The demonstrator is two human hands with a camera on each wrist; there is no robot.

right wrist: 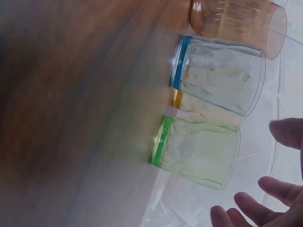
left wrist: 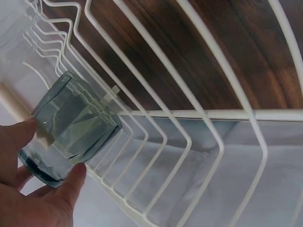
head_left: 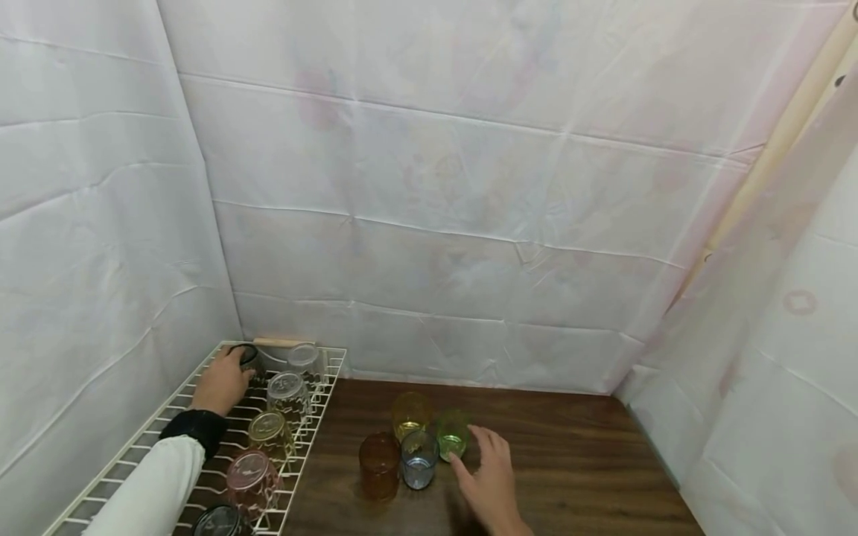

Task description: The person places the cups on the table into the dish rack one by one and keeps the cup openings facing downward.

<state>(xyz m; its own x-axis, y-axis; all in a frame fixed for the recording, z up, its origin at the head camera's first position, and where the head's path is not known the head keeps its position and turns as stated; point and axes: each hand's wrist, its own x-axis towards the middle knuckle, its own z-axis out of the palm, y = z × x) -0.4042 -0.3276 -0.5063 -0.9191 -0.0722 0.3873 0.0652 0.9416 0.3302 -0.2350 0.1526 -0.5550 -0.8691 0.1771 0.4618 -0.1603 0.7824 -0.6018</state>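
At the back left corner of the white wire rack (head_left: pixel 313 441), my left hand (head_left: pixel 221 383) grips a grey-blue glass (left wrist: pixel 75 127). Thumb and fingers wrap the end farther from the wires, as the left wrist view shows. On the brown wooden surface my right hand (head_left: pixel 492 480) is beside a green glass (head_left: pixel 453 435), its fingers spread and holding nothing. In the right wrist view, a gap shows between those fingers and the green glass. Close to it stand a blue glass (head_left: pixel 418 461), a yellow glass (head_left: pixel 410 413) and an orange-brown glass (head_left: pixel 379 465), all upright.
Along the rack's right side is a row of upturned glasses: two clear ones, a yellow one (head_left: pixel 270 435), a pink one (head_left: pixel 252 480) and a dark one (head_left: pixel 220 521). White sheeting (head_left: pixel 429 268) hangs behind and at both sides. A wooden strip (head_left: pixel 284 342) lies behind the rack.
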